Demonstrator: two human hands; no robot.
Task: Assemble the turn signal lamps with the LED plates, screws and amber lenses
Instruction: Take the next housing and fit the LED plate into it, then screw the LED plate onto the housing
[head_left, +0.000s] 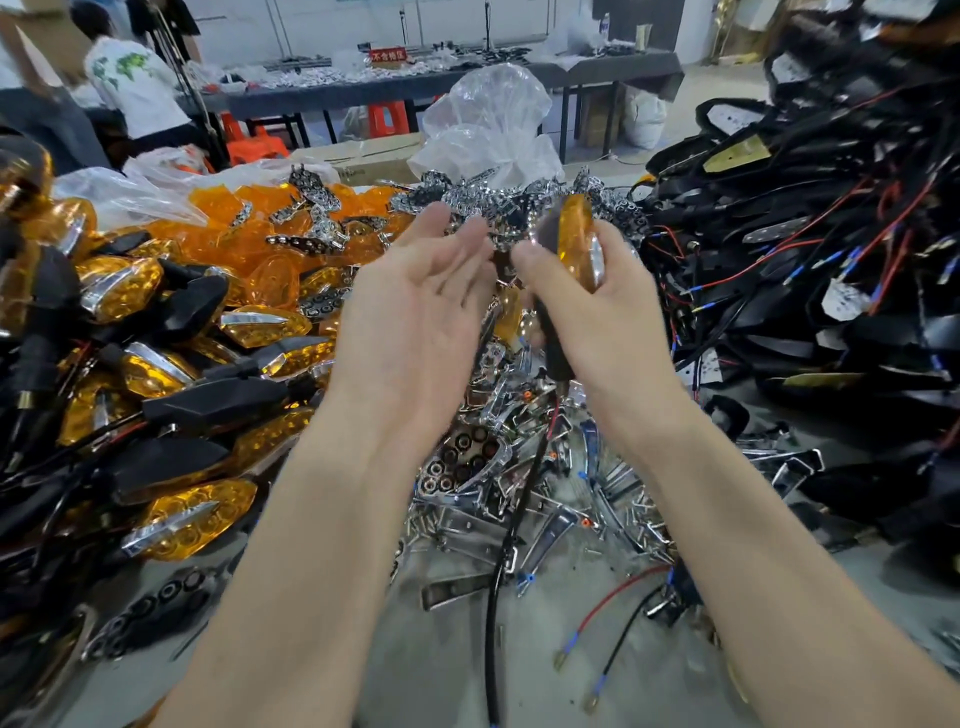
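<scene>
The desk (447, 670) is grey and carries four masses of parts. At the right lies the largest, a tangle of black housings with red and black wires (831, 249). At the left lies a pile of finished lamps (156, 353), black bodies with amber lenses and chrome strips. Behind it sits a heap of loose amber lenses (244, 228), with chrome LED plates (498, 202) spread along the far edge. Chrome trim pieces and screws (561, 499) cover the centre, below the forearms.

The left hand (415, 301) is released, palm up, fingers spread, grasping nothing. The right hand (597, 301) grasps a turn signal lamp (574, 244) upright, amber lens edge toward the camera; its black stem hangs below the palm, and a black cable (498, 587) trails down to the desk.
</scene>
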